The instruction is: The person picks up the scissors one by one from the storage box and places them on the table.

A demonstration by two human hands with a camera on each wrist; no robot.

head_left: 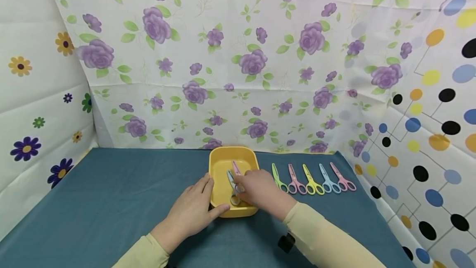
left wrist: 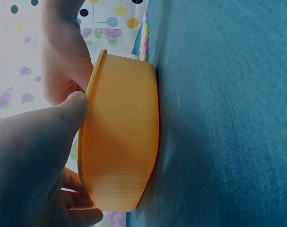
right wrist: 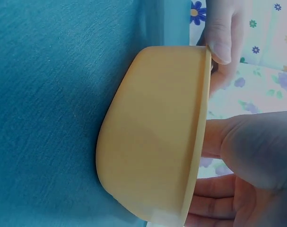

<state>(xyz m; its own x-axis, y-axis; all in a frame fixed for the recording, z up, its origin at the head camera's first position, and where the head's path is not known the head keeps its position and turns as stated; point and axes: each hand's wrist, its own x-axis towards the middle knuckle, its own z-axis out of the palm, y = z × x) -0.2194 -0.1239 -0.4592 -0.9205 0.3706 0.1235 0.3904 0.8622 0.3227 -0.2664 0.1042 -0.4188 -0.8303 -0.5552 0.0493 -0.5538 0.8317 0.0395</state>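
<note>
A yellow plastic bin [head_left: 215, 164] stands upright on the cloth. My left hand [head_left: 191, 210] rests against its near left corner, fingers along the left side and thumb at the near rim. Inside lie light blue scissors [head_left: 230, 177] and pink scissors [head_left: 236, 166], side by side with blades pointing away. My right hand [head_left: 262, 189] reaches over the right rim and pinches the pink scissors near the handles, which it partly covers. In the right wrist view, the bin's wall hides the fingertips.
Right of the bin, a row of scissors lies on the blue cloth [head_left: 130, 202]: green [head_left: 275, 173], pink [head_left: 292, 175], yellow [head_left: 308, 175], light blue [head_left: 324, 173] and pink scissors [head_left: 337, 173]. A flower-patterned curtain [head_left: 223, 65] hangs behind; a dotted sheet [head_left: 427, 156] borders the right.
</note>
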